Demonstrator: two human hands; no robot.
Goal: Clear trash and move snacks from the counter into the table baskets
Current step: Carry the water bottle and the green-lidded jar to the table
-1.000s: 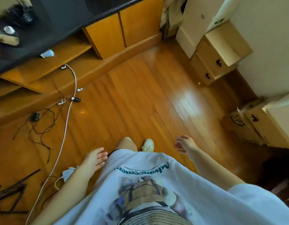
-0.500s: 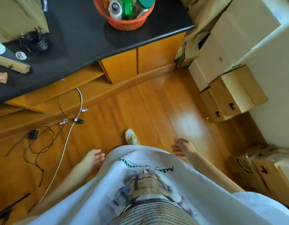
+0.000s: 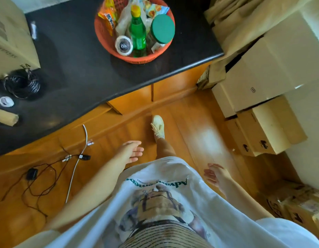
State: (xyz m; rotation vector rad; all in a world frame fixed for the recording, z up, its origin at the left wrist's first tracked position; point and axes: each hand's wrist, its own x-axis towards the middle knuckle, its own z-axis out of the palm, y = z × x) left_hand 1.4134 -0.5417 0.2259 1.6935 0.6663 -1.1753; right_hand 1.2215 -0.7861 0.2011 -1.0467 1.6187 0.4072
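**Walking up to a counter with both hands free, cables underfoot**

Looking down from head height, the view showed a person stepping toward a black counter (image 3: 80, 74), one foot in a white shoe (image 3: 157, 127) planted near its base. The left hand (image 3: 131, 152) hung loose with fingers relaxed, gripping nothing; the right hand (image 3: 215, 175) was likewise slack and held nothing. An orange basket (image 3: 108, 45) sat near the counter's right-hand front edge, holding snack packets (image 3: 107, 17), a green bottle (image 3: 137, 35) and a jar with a green lid (image 3: 162, 28).

A white cable (image 3: 75, 165) and thin black wires (image 3: 38, 183) lay tangled on the wooden floor below the counter's front edge, to the person's left. A sideways step there would likely catch a foot. The tall bottle looked liable to tip if the basket were lifted unevenly. Cardboard boxes (image 3: 268, 126) crowded the floor to the right, narrowing the standing room.
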